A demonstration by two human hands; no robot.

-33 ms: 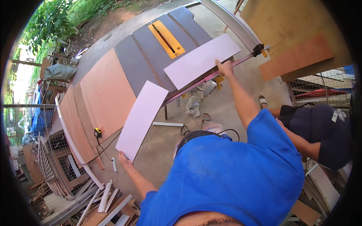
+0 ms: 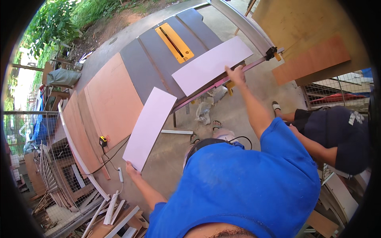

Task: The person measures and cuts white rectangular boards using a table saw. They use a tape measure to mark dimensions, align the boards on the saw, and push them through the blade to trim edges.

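My left hand (image 2: 133,170) is closed on the lower end of a long white board (image 2: 150,129). That board slants up and away, its far end at the front edge of a grey table saw (image 2: 137,57). A second white board (image 2: 212,65) lies flat across the right part of the saw top. By its near edge is my right hand (image 2: 236,74), over the front rail (image 2: 216,84), thumb and finger apart and not wrapped round anything. Beyond this board sits the saw's yellow throat plate (image 2: 174,43) with its dark slot.
Plywood (image 2: 115,99) extends the saw top leftward, with a tape measure (image 2: 103,141) and black cable on it. The metal rip fence (image 2: 242,23) spans the right side. Another person (image 2: 333,135) is at my right. Wood offcuts (image 2: 115,216) pile up lower left; a plastic bag (image 2: 203,113) lies below the saw.
The board in my left hand has shifted very slightly down and right. My right hand's fingertips have moved a little along the other board's near edge, which stays nearly in place.
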